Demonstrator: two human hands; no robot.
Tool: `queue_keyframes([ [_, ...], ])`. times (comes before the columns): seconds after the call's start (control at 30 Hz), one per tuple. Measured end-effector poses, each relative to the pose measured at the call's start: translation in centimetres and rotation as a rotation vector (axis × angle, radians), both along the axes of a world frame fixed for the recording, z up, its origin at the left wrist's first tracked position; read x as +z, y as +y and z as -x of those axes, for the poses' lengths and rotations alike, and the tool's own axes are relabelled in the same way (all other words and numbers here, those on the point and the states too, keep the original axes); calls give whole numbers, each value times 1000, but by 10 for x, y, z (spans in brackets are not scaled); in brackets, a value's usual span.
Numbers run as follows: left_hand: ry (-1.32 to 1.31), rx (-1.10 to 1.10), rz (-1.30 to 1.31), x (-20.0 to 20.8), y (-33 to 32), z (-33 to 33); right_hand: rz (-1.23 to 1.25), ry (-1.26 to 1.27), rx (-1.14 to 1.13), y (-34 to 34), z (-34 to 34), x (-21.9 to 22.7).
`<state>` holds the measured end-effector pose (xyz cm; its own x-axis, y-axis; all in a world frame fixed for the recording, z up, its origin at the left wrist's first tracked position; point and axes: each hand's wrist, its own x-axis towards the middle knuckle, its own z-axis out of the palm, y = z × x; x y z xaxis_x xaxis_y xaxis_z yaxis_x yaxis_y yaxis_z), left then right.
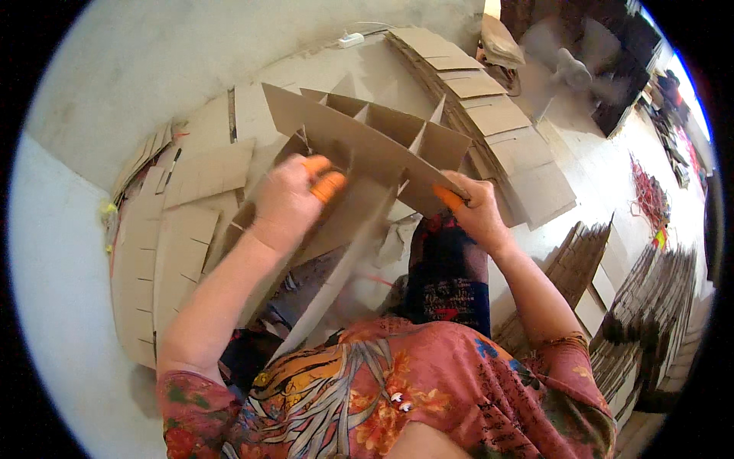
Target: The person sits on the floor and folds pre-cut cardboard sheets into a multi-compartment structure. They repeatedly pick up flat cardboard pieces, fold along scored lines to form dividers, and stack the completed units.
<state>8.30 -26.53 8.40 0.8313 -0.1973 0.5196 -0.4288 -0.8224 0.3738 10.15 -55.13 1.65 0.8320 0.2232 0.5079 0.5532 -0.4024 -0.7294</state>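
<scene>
In front of me stands a cardboard divider (359,145), its slotted strips crossing each other. My right hand (478,210) is closed on the near strip's right end, thumb and fingers pinching its edge. My left hand (294,195) has its fingers curled against the divider's left part, where strips cross; what exactly lies between these fingers is partly hidden. Orange finger covers (327,186) show on both hands. A long cardboard strip (336,275) runs from the divider down toward my lap, slightly blurred.
Slotted cardboard sheets (183,245) lie at the left beside the wall. A long row of stacked cardboard pieces (489,115) extends at the far right. Bundled strips (650,306) stand at the right, near tangled red cord (648,195). A fan (573,69) is at the back right.
</scene>
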Motion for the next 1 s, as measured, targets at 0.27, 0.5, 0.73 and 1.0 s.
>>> queue_keyframes([
  [0.27, 567, 118, -99, 1, 35, -28, 369, -151, 48, 15, 2, 40],
  [0.5, 784, -183, 55, -35, 40, -51, 463, -108, 152, 22, -8, 53],
  [0.73, 879, -137, 85, 1, 30, -29, 417, -152, 225, 32, -16, 46],
  [1.0, 496, 274, -121, 11, 84, -52, 427, -111, 227, 29, -13, 55],
])
